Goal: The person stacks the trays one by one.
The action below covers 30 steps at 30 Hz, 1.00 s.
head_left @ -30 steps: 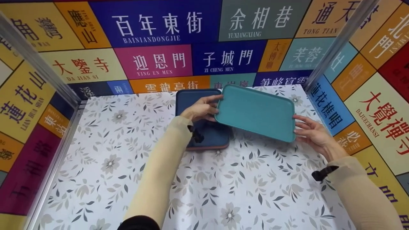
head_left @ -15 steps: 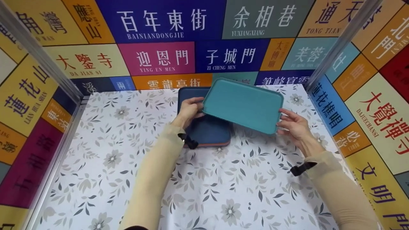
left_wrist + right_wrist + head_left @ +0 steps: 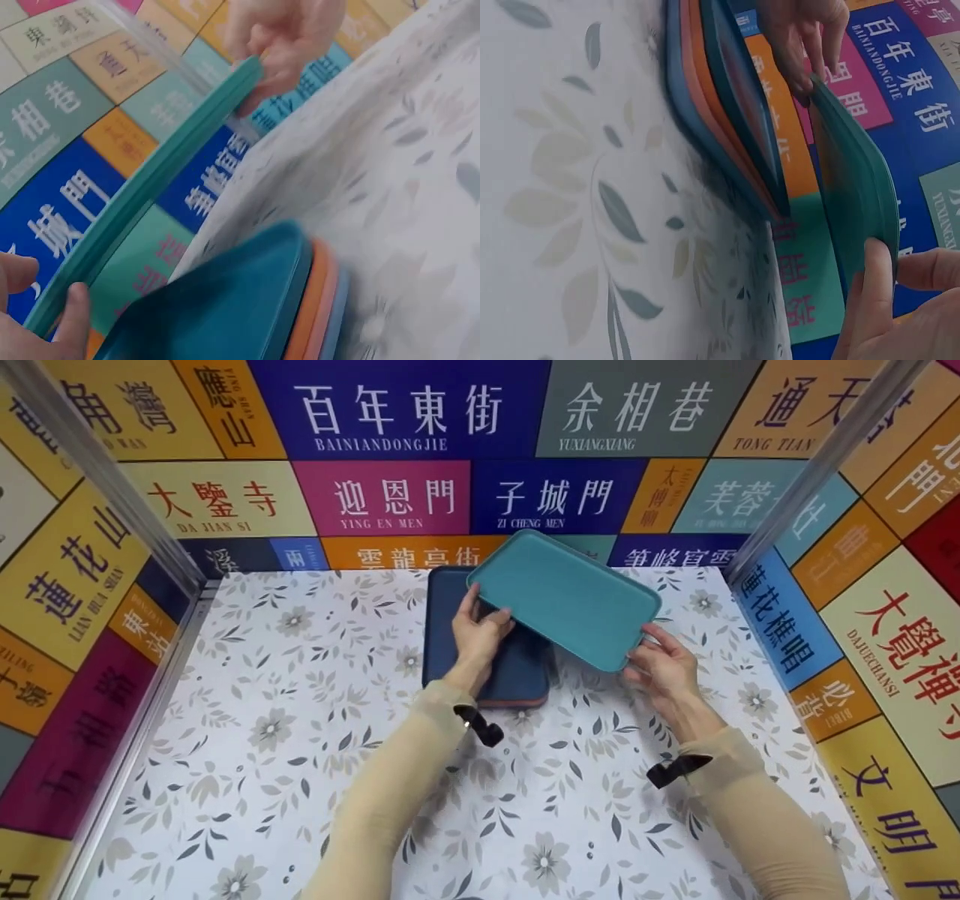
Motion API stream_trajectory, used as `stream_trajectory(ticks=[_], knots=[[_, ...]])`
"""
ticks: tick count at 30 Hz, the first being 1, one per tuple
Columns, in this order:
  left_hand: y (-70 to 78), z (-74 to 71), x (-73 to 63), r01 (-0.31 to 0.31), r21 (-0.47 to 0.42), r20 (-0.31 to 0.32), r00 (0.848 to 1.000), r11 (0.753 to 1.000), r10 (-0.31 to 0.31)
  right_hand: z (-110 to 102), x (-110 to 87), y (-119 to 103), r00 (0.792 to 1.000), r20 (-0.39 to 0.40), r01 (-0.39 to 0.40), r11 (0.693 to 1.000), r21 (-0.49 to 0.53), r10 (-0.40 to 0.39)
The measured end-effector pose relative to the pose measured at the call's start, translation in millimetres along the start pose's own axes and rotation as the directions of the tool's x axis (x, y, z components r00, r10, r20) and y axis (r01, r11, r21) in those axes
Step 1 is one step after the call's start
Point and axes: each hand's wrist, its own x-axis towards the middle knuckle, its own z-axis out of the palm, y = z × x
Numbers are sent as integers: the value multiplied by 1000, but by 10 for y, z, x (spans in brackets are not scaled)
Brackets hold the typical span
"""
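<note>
Both hands hold a teal rectangular tray [image 3: 570,596] above the table, tilted and turned at an angle. My left hand [image 3: 477,641] grips its left corner, with the thumb on the near rim. At the opposite end, my right hand [image 3: 666,667] pinches the right corner between thumb and fingers. Below and left of the teal tray lies a stack of trays, whose dark blue top tray [image 3: 521,671] is partly covered by the left hand and the teal tray. In the left wrist view an orange tray [image 3: 309,300] and other coloured rims show beneath the top one.
The stack rests near the back of a table [image 3: 300,780] covered in a white floral cloth. Panels with Chinese lettering [image 3: 382,499] form walls behind and at both sides. Metal posts [image 3: 825,465] stand at the back corners.
The teal tray has moved left, further over the stack, and turned more steeply. Both hands moved with it, and the left hand's hold shifted round the corner to the near rim.
</note>
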Motion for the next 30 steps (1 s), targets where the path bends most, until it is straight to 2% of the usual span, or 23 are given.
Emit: stream_trajectory(ticks=[4,9,16,22,30], knots=[[-77,110,-76,-52,-27,-57,997,998,50,90,-68,-4,1000,-16,1,999,49,0],[-162,225,-240,-64,43,-125,990,997,69,192,-127,57,998,-43,53,998,32,-51],[-241,318,-426,-48,101,-123,991,994,61,313,-148,189,993,-61,101,994,38,-98],[-201,243,-430,-38,99,-119,992,994,50,386,-157,277,992,-65,116,992,48,-112],[-30,31,-327,-8,127,-51,999,992,15,354,-118,308,994,20,109,993,33,-110]])
